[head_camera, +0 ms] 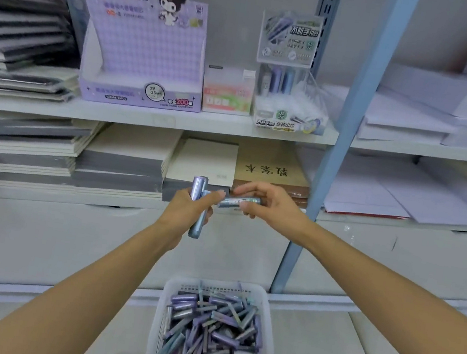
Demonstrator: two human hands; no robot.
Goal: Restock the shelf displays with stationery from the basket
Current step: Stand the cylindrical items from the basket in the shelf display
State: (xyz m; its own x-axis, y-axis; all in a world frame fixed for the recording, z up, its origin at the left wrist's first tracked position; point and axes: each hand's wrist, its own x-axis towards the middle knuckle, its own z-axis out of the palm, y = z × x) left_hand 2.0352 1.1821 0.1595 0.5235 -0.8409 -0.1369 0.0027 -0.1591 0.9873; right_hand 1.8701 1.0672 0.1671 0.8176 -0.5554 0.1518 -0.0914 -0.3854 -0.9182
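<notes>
Perhaps three tubes (199, 186) are gripped upright in the curled left hand (191, 208). A single tube (241, 202) is pinched level between the thumb and fingers of the right hand (269, 203), just beside. A few are stood in the clear display (291, 94) above. Many more are heaped in the basket (269, 349) below.

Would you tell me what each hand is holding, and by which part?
The left hand grips a few upright tubes round their middles; the right hand pinches one level tube near its right end.
</notes>
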